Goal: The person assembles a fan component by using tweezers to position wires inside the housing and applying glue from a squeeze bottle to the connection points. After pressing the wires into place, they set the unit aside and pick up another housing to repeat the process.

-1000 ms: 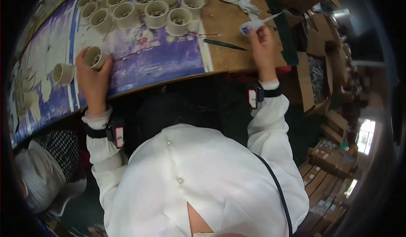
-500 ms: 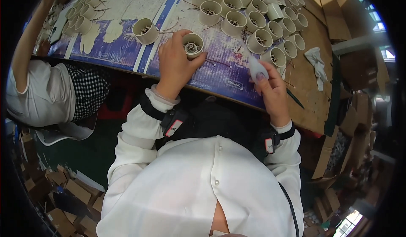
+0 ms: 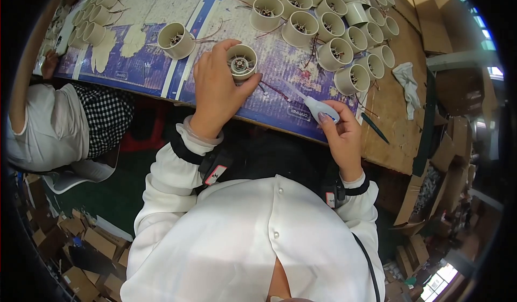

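Note:
My left hand [image 3: 218,81] is wrapped round a cream cylindrical cup-like housing [image 3: 242,63] on the table, its open end facing up. Inside it sits a round motor-like part, and thin wires run out of its right side. Closed on a small translucent squeeze bottle [image 3: 321,110], my right hand [image 3: 344,132] holds it near the table's front edge. The bottle's thin nozzle points up and left, toward the housing but apart from it. Left of my left hand stands a similar housing [image 3: 176,41] with wires trailing to the right.
Many more cream housings [image 3: 300,29] crowd the back right, some tipped over. A white cloth [image 3: 406,89] and a dark green pen-like stick [image 3: 375,128] lie on the bare wood at right. At far left sits another person [image 3: 48,121], near a further group of housings [image 3: 94,33].
The squeeze bottle has swung down from upright, its nozzle now tilted left toward the housing. My right hand has lowered slightly. My left hand still grips the housing.

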Motion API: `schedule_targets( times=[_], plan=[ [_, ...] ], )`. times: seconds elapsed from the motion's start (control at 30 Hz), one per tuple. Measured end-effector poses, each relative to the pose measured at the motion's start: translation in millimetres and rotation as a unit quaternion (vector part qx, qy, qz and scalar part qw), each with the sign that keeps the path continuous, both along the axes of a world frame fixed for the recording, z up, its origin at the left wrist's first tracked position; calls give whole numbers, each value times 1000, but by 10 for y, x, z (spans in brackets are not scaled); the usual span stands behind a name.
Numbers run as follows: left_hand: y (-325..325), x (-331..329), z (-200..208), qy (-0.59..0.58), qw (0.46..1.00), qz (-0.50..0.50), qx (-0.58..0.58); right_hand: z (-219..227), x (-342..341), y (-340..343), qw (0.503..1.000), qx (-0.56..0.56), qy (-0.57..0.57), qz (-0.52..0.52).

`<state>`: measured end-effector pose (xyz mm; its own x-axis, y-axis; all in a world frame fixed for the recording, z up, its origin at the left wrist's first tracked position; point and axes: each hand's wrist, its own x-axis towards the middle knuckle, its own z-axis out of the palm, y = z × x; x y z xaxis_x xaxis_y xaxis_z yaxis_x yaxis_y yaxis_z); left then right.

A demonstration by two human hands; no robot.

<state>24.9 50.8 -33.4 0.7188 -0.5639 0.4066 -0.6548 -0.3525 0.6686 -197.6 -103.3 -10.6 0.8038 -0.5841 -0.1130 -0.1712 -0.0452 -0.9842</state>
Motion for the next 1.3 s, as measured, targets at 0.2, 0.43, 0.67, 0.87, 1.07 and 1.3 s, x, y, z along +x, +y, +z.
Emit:
schedule_targets(
  times=[0.2,0.43,0.67,0.87,1.07,1.3],
  plan=[
    [8,-3,0,-12,1000,-2,-2,6,6,-10,999,-16,38,8],
    [13,-14,2,-30,1000,2,-6,11,36,-4,997,-33,62,10],
    [6,-20,-3,-44,999,-1,-13,18,43,1,995,-56,83,14],
    [14,-52,9,-59,998,3,-21,0,39,28,993,-83,81,10],
    [26,-69,33,-67,998,3,-21,60,70,85,993,-93,78,7],
    [29,-64,33,-58,998,-1,-22,183,101,102,989,-132,68,-3]
  ],
)
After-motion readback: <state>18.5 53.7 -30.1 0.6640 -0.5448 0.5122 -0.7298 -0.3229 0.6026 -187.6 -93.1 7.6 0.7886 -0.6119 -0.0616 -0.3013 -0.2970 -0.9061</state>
